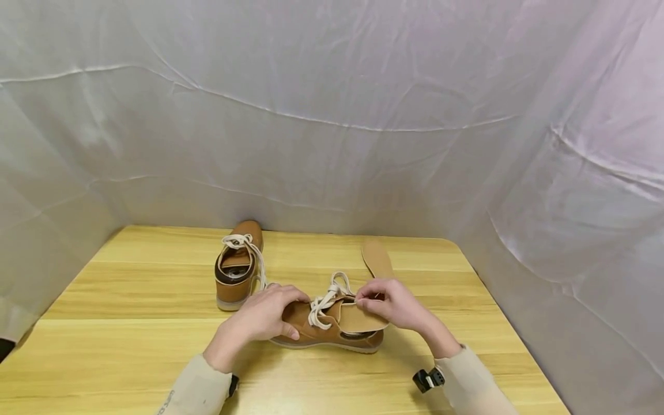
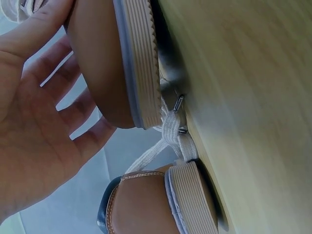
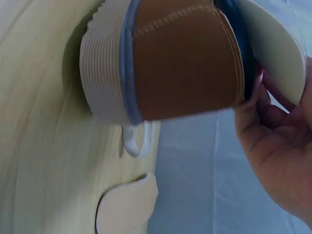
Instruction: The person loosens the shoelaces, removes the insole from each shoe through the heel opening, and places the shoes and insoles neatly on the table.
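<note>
A brown shoe (image 1: 307, 331) with cream laces (image 1: 323, 308) lies sole down on the table, its toe to the left. My left hand (image 1: 266, 314) grips the toe, thumb on the near side and fingers round the far side. With my right hand (image 1: 396, 305) I hold a tan insole (image 1: 360, 320) over the shoe's opening. Its front end goes in under the tongue and is hidden, while the heel end sticks up at the back. In the right wrist view the insole's pale underside (image 3: 278, 53) stands above the dark heel collar, between thumb and fingers.
Behind my left hand stands the matching brown shoe (image 1: 231, 293), toe toward the back, its laces trailing to the right. A second tan insole (image 1: 377, 259) lies at the back right of the wooden table (image 1: 155, 346). Grey cloth walls (image 1: 311, 161) close in the table's back and sides.
</note>
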Available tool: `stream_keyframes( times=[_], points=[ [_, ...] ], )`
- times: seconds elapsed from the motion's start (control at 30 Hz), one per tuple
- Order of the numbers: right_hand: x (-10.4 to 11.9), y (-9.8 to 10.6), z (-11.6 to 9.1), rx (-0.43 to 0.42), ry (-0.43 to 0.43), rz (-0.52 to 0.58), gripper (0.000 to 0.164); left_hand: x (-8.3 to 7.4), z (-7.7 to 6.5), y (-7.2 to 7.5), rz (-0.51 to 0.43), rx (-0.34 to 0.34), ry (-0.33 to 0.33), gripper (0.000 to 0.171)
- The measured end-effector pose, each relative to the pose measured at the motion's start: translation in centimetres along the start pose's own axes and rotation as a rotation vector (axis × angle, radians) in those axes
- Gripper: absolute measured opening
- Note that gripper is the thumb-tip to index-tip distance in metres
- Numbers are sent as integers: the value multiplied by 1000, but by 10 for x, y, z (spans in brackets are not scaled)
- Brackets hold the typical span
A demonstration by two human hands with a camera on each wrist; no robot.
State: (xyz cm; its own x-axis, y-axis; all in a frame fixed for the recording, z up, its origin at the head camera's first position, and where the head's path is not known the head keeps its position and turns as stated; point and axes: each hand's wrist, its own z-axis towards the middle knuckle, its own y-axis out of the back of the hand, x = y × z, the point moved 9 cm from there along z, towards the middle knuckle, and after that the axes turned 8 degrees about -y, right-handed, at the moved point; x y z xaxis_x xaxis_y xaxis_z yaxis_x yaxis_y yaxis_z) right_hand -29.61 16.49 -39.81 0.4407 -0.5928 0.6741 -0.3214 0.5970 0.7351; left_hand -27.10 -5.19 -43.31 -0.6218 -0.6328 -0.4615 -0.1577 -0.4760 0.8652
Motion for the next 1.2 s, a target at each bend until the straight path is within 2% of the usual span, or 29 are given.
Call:
stream_keyframes(
  times=[0.13, 0.3, 0.37, 0.5, 0.6, 0.73, 0.87, 1.0, 1.2],
  points=[
    [-5, 14, -12, -60, 11, -8, 6, 1, 1, -1, 6, -2, -3, 68],
    [-9, 21, -24, -84, 32, -34, 6, 1, 0, 1, 27, -2, 0, 67],
    [-4, 20, -28, -103, 111, -68, 8, 1, -1, 2, 28, -3, 2, 67],
    [17, 14, -40, -158, 339, -262, 20, 0, -1, 1, 19, 0, 5, 67],
    [30, 3, -50, -149, 458, -433, 31, 0, -1, 0, 18, 2, 7, 68],
    [39, -10, -59, -109, 582, -574, 38, -1, 0, 0, 22, 0, 4, 68],
    [42, -16, -64, -91, 664, -631, 38, -1, 1, 0, 20, -2, -2, 68],
    [42, -17, -67, -89, 719, -639, 36, -2, 1, 0, 15, 0, -3, 67],
    [39, -18, -70, -68, 742, -634, 34, -1, 1, 0, 18, -2, 3, 67]
  ],
)
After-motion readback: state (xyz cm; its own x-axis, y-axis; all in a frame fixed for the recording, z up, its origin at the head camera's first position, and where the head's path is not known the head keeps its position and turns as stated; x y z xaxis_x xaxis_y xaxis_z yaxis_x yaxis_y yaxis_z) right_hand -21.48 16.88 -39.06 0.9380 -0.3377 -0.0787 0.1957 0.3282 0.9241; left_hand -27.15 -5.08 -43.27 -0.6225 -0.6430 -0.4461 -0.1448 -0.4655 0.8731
